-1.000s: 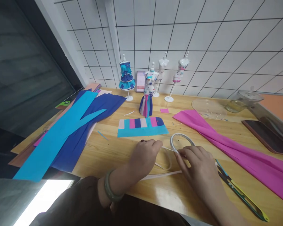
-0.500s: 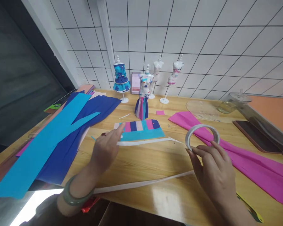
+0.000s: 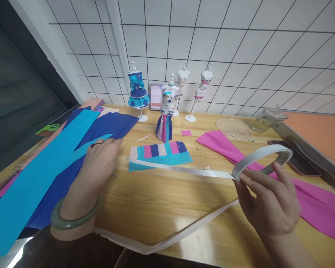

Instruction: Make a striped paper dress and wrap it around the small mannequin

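Observation:
In my right hand [image 3: 268, 203] is a roll of white tape [image 3: 257, 152], pinched at its near edge by thumb and fingers. A straight length of tape [image 3: 184, 171] runs left from the roll, its free end over a striped fabric piece [image 3: 159, 156] in blue, pink and white. My left hand [image 3: 103, 158], blurred by motion, is over the blue cloth, apart from the tape end; its fingers cannot be made out. A long pale strip [image 3: 167, 242] stretches between my right hand and left forearm, bent near the table's front edge.
Blue fabric [image 3: 120, 124] and turquoise strips [image 3: 44, 175] lie at left. Several small mannequins stand behind, one in a blue dress [image 3: 139, 91], one in a striped skirt [image 3: 164, 128]. Pink cloth [image 3: 309, 201], a dark phone [image 3: 301, 163] and a glass jar [image 3: 265, 121] are at right.
My left hand has moved left, away from the striped piece. The roll, in my right hand, has shifted right and tilted, and the tape length now spans taut from it.

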Demonstrator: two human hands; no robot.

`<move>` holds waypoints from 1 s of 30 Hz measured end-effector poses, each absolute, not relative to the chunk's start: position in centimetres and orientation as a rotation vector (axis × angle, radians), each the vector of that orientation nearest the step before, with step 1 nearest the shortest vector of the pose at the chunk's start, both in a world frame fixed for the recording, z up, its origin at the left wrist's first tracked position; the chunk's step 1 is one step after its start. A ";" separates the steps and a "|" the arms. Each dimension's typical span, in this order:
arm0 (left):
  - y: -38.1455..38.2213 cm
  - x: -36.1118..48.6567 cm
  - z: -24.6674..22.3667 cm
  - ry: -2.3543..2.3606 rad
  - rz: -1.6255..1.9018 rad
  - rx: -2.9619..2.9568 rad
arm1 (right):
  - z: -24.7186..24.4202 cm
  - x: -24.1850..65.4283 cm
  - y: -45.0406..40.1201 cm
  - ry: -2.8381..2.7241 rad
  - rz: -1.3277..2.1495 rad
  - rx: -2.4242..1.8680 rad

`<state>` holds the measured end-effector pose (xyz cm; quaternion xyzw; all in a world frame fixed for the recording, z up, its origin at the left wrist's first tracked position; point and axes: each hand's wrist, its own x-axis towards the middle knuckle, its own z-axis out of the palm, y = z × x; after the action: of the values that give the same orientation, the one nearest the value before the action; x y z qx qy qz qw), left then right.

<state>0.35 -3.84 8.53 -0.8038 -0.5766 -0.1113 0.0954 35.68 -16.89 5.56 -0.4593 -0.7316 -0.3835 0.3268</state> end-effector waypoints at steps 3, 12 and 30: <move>-2.7 0.5 8.7 -1.774 -0.445 -2.224 | 5.6 35.6 -16.4 -1.902 -1.022 -1.205; -5.1 6.9 9.1 -1.556 -1.393 -2.998 | 4.5 34.5 -13.4 -2.026 -0.943 -1.107; -16.1 10.3 2.4 -0.704 0.242 -3.331 | -1.0 36.6 -9.9 -1.666 -0.578 -1.337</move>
<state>10.26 -16.14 2.37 -0.9670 -0.2043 0.0704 -0.1352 36.61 -9.90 -0.99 -0.5401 -0.6732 -0.2335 0.4478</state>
